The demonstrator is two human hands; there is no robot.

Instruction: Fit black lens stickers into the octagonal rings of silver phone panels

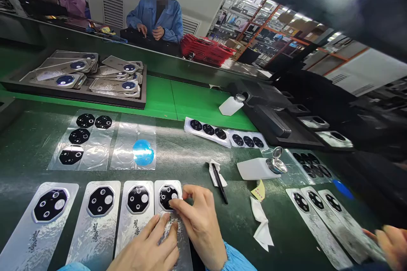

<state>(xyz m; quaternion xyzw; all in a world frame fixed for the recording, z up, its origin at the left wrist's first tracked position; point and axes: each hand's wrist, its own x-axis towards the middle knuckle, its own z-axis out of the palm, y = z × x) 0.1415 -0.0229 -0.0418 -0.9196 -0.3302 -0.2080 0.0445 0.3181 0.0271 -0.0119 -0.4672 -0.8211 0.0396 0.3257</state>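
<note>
Four silver phone back covers lie in a row in front of me, each with a black octagonal camera lens piece at its top. The rightmost phone back cover (159, 216) is under both my hands. My left hand (152, 245) rests on its lower part, fingers stretched out and holding nothing. My right hand (199, 220) is closed, thumb and fingertips at the right edge of the black lens piece (165, 194); the exact contact is partly hidden. To the left lie another phone back cover (135, 226), a third cover (85, 245) and a fourth (23, 241).
Clear film (95, 152) carries several black lens pieces. A blue disc (143, 152), black tweezers-like tool (219, 184), white bottle (254, 169) and tissue (261, 224) lie around. A tray (121, 100) holds stacked covers. A co-worker's hand (392, 243) is at right; another person (155, 17) sits opposite.
</note>
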